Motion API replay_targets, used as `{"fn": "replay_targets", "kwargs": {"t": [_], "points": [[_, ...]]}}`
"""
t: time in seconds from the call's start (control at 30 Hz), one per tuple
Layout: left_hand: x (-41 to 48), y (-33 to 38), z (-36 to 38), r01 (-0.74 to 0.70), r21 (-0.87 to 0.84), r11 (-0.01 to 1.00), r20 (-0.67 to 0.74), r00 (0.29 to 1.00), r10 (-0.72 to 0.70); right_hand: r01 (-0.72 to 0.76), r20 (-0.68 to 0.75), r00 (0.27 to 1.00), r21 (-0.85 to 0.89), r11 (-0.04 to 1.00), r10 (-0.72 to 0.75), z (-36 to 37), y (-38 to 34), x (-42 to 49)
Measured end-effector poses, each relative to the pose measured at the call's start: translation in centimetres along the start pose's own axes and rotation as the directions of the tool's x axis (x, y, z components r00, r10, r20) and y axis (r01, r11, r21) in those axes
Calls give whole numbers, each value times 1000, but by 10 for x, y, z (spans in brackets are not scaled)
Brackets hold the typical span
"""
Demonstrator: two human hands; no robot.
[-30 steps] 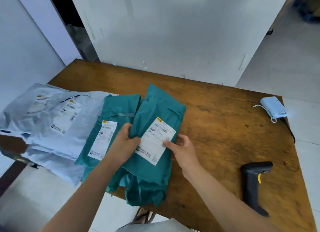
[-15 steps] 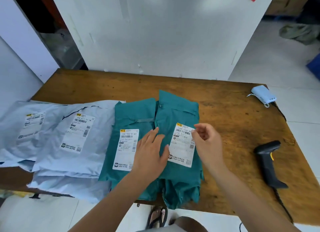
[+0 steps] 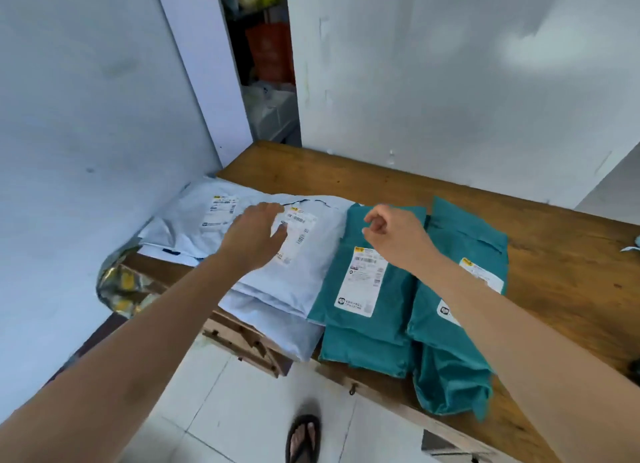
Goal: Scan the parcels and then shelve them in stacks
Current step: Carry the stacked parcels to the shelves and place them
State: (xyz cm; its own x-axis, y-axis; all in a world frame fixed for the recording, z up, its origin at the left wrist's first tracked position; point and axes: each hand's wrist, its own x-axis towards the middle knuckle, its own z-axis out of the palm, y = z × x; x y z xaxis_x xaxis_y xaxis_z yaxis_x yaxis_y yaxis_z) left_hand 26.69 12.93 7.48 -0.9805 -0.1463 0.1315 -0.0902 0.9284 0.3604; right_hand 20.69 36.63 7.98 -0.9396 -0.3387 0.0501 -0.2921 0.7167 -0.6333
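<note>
Head view: the left hand (image 3: 254, 239) is spreading flat, fingers loosely apart, lying over the shipping label (image 3: 296, 235) of the nearer pale grey mailer (image 3: 294, 275), gripping nothing. The right hand (image 3: 394, 235) is hovering above the left teal mailer (image 3: 363, 327), fingers half curled, thumb and forefinger nearly meeting, empty. A second teal mailer (image 3: 460, 369) is lying beside it, edges touching, both drooping over the near edge of the wooden table (image 3: 381, 182). Another pale grey mailer (image 3: 194, 216) is sitting by the left wall, partly under the nearer one. Bare tabletop is showing behind and to the right of the parcels.
</note>
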Motion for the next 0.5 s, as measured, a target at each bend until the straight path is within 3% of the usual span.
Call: {"fn": "replay_targets", "kwargs": {"t": [0.13,0.3,0.5], "points": [[-8,-78,-22,92,-16,996,-66,993,-93,8,-7,1000,24,1000,-8,34,-36,16],[17,-189,-30,143,12,990,8,990,-143,-26,26,999,-8,1000,27,99,-83,60],[76,-295,-39,115,61,992,132,984,-122,-253,48,967,224,941,249,192,-153,124]]}}
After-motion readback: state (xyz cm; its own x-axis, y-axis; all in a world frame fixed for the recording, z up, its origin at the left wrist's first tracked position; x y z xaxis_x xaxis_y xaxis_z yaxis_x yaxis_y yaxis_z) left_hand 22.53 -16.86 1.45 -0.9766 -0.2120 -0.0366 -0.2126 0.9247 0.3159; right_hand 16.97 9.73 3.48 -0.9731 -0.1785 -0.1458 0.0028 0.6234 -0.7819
